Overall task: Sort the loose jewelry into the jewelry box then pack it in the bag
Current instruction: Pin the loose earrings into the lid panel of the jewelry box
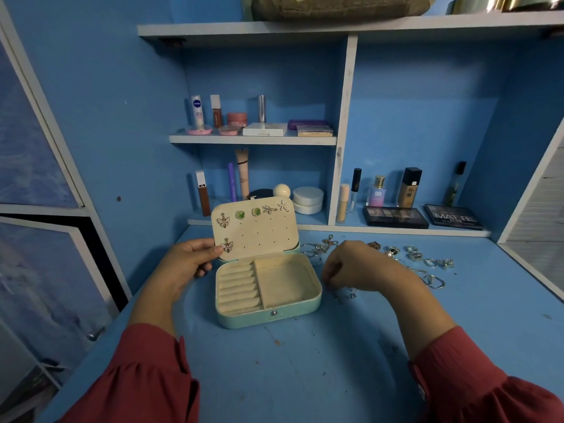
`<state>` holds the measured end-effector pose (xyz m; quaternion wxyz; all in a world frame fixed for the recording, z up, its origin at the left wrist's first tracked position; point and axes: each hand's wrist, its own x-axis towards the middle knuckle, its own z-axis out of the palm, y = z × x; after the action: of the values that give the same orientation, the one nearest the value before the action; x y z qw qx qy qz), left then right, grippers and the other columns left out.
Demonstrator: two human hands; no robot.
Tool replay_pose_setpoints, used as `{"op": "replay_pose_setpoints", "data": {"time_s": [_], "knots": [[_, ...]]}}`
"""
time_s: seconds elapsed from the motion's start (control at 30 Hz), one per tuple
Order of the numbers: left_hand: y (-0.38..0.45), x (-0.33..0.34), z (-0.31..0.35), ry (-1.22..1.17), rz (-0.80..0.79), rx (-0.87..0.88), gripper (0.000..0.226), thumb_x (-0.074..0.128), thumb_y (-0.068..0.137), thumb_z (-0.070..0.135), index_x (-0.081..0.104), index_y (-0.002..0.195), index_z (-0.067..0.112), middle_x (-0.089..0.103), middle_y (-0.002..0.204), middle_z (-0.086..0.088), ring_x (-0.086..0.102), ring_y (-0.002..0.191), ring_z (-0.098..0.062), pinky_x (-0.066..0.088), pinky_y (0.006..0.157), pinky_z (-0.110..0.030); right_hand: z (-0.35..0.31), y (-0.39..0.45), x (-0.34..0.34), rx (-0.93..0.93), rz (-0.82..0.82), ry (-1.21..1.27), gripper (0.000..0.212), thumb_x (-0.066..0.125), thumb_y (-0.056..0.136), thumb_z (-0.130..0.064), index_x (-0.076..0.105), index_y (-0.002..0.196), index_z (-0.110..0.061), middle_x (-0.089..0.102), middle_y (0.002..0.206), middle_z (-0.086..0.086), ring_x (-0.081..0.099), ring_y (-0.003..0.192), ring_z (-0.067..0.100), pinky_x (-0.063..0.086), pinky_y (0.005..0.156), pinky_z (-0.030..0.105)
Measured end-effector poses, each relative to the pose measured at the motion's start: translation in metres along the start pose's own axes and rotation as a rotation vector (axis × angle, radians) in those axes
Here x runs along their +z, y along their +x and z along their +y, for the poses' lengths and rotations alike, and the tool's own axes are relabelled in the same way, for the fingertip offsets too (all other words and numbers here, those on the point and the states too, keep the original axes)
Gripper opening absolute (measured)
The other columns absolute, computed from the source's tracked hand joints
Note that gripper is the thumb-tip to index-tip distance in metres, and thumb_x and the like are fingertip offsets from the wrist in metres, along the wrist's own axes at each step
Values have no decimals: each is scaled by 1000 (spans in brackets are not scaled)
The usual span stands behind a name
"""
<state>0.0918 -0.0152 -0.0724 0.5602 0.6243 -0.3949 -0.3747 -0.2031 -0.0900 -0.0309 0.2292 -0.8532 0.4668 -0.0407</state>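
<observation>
Left hand [189,264] pinches jewelry box lid [254,232], keeping it upright for earrings; right hand [355,267], mid-frame, fingers curled over small earrings [345,294], hold unclear.

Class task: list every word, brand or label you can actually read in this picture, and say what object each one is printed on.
"NIVEA" on the white roll-on bottle, upper shelf.
"MATTE" on the black palette, lower right.
"SB" on the perfume bottle.
Print on the other tubes, bottles and boxes is too small or blurred to read.
</observation>
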Motion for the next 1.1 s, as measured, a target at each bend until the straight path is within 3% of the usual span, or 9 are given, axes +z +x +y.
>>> {"op": "replay_pose_setpoints", "data": {"time_s": [0.2, 0.4, 0.53, 0.7, 0.97, 1.03, 1.1], "knots": [[1, -1, -1, -4, 6, 1, 16, 65, 87, 9, 71, 99, 17, 73, 85, 3, 45, 57, -7, 40, 48, -16, -1, 3, 1, -9, -21, -26, 22, 70, 78, -8, 77, 91, -25, 71, 88, -8, 64, 81, 11, 51, 67, 17], [2, -2, -2, 10, 4, 1, 17, 65, 87, 10, 72, 102, 17, 72, 81, 5, 46, 57, -7, 40, 48, -15, 3, 0, -2, -3, -18, -32, 30, 70, 77, -1, 75, 97, -24, 69, 86, -7, 66, 86, 14, 56, 79, 28], [3, -2, -3, 14, 5, 6, 18, 65, 88, 10, 71, 103, 16, 72, 86, 1, 45, 57, -7, 40, 48, -16, 3, 2, 0, 2, -2, -95, 25, 78, 74, -9, 75, 96, -21, 67, 85, -7, 66, 84, 14, 55, 78, 28], [3, -2, -3, 5, -1, 6, 18, 64, 88, 9, 71, 104, 15, 72, 92, -3, 45, 56, -7, 39, 48, -15, 5, 2, 0, 2, 18, -156, 10, 74, 78, -14, 76, 85, -21, 68, 85, -6, 64, 79, 14, 52, 68, 24], [1, -1, -1, 20, -4, 10, 16, 64, 89, 9, 71, 100, 18, 73, 79, 7, 45, 56, -6, 39, 48, -15, 4, 1, -1, -19, 101, -136, 14, 62, 84, -11, 74, 89, -11, 69, 94, 2, 65, 83, 18, 52, 67, 25], [0, 0, 0, 16, -4, 11, 16, 63, 89, 9, 71, 100, 18, 73, 77, 8, 44, 56, -7, 39, 47, -15, 3, 2, -1, -22, 101, -126, 15, 63, 85, -11, 75, 91, -15, 69, 95, -1, 65, 83, 16, 51, 65, 21], [0, 0, 0, 15, -2, 10, 17, 63, 89, 8, 71, 100, 19, 73, 77, 7, 44, 57, -7, 39, 47, -14, 4, 2, -1, -23, 85, -106, 18, 64, 85, -11, 76, 94, -20, 70, 97, -5, 64, 85, 13, 54, 73, 23]]}}
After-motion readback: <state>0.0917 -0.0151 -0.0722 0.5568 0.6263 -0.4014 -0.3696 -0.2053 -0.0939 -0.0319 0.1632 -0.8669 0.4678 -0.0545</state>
